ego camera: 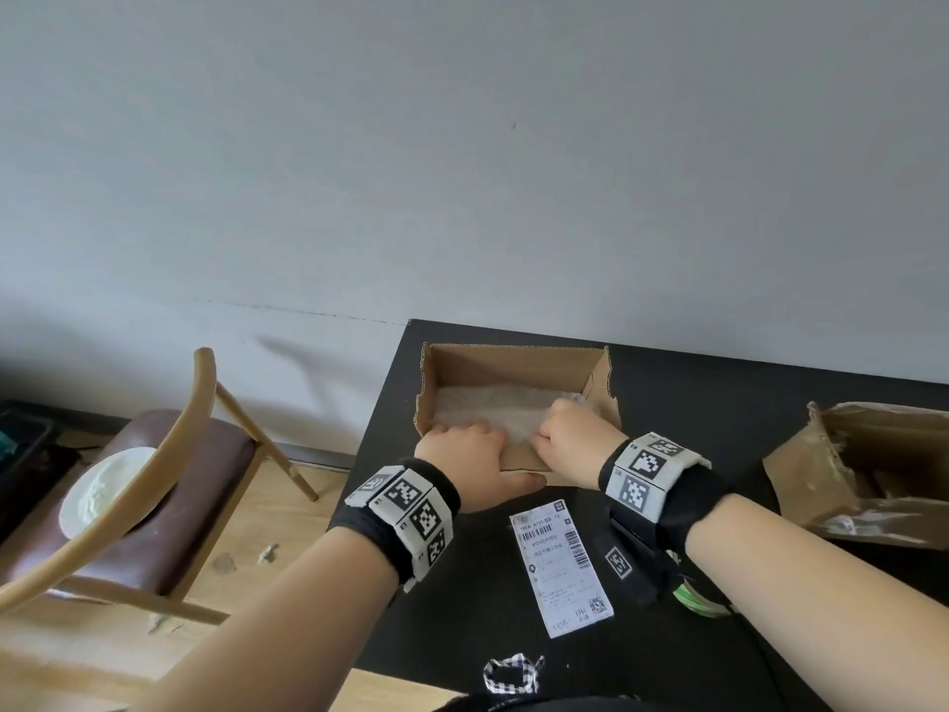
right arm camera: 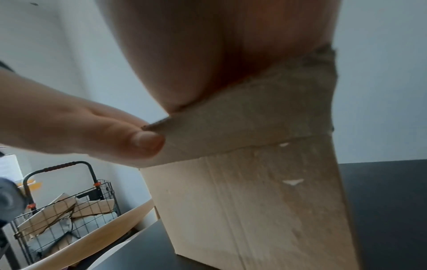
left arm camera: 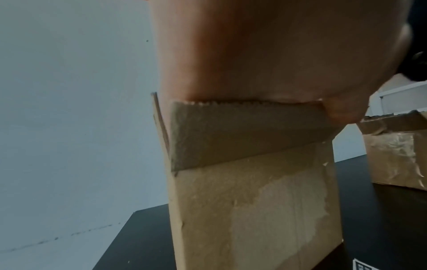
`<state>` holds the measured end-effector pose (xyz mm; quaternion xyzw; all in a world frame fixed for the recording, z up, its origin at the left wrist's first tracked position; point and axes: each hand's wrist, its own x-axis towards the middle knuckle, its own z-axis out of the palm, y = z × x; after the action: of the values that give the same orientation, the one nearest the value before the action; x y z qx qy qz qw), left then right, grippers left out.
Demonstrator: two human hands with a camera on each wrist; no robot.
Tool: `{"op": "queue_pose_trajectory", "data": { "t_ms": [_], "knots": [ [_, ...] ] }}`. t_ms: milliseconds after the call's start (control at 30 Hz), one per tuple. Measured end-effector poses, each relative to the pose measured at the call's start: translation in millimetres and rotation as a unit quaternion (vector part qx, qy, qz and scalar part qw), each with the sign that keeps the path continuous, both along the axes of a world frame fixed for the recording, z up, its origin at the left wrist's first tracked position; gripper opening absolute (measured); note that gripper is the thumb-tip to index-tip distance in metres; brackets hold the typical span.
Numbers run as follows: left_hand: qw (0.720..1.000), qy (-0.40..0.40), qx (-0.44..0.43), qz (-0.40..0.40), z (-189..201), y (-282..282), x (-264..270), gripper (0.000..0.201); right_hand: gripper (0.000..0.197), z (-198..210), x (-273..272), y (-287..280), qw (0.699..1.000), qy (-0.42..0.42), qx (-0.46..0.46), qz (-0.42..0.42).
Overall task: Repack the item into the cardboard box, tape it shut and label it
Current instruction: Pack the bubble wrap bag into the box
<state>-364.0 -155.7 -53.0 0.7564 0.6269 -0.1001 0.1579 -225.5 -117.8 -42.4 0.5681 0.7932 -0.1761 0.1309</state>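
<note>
Your left hand (ego camera: 464, 465) and right hand (ego camera: 575, 434) both grip the near flap of the open brown corrugated cardboard box (ego camera: 513, 367) at the black bench's (ego camera: 462, 608) far-left corner, fuzzy white item (ego camera: 488, 408) inside.

Brown cardboard box (ego camera: 513, 367), black table (ego camera: 462, 598), white label (ego camera: 560, 573), checkered cloth (ego camera: 513, 673).

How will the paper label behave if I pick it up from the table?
The label looks like one thin sheet lying flat on the table, so it is probably floppy and very light. Lying so flat, its edge may be hard to lift.
</note>
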Motion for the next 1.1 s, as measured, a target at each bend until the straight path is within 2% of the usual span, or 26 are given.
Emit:
{"op": "queue_pose_trajectory", "data": {
  "t_ms": [100, 167, 233, 367, 467, 600, 733, 800, 867, 900, 967, 1033, 1100],
  "knots": [
    [1.000, 0.002, -0.015, -0.014, -4, 6, -6, 0.087, 0.045, 0, 4, -7, 0.999, 0.049, 0.007, -0.013],
    [1.000, 0.005, -0.027, -0.013, -3, 7, -8, 0.090, 0.042, 3, 7, -10, 0.996, 0.084, -0.012, -0.035],
    [1.000, 0.025, -0.007, -0.008, -1, 2, -6, 0.086, 0.039, 4, 10, -12, 0.994, 0.094, -0.020, -0.053],
    [0.986, 0.094, 0.136, -0.020, 6, -15, 3, 0.062, 0.043, 1, 12, -15, 0.997, 0.064, 0.013, -0.038],
    [0.992, 0.078, 0.097, 0.001, 5, -19, 5, 0.057, 0.044, 3, 10, -16, 0.995, 0.085, -0.015, -0.055],
    [0.998, 0.049, 0.008, 0.033, -3, -10, 3, 0.060, 0.043, 1, 12, -12, 0.988, 0.131, -0.053, -0.067],
    [0.998, 0.039, -0.015, 0.051, -3, -4, 6, 0.068, 0.054, -2, 14, -12, 0.998, 0.062, -0.025, 0.011],
    [0.996, 0.068, 0.024, 0.055, -4, -7, 8, 0.071, 0.059, -2, 15, -12, 0.999, 0.023, -0.013, 0.023],
    [0.986, 0.088, 0.136, 0.043, -5, -15, 9, 0.063, 0.057, -2, 15, -13, 0.999, 0.010, -0.023, 0.024],
    [0.976, 0.084, 0.196, 0.030, -5, -18, 9, 0.059, 0.055, -3, 15, -13, 0.999, 0.009, -0.031, 0.023],
    [0.968, 0.048, 0.244, 0.026, -7, -20, 11, 0.069, 0.056, -3, 15, -13, 0.999, 0.020, -0.031, 0.008],
    [0.982, 0.002, 0.186, 0.041, -11, -14, 9, 0.074, 0.056, -4, 15, -10, 1.000, 0.020, -0.006, 0.011],
    [0.990, -0.015, 0.128, 0.051, -19, -8, 8, 0.064, 0.054, -9, 15, -11, 0.999, 0.027, 0.019, 0.018]
  ]
}}
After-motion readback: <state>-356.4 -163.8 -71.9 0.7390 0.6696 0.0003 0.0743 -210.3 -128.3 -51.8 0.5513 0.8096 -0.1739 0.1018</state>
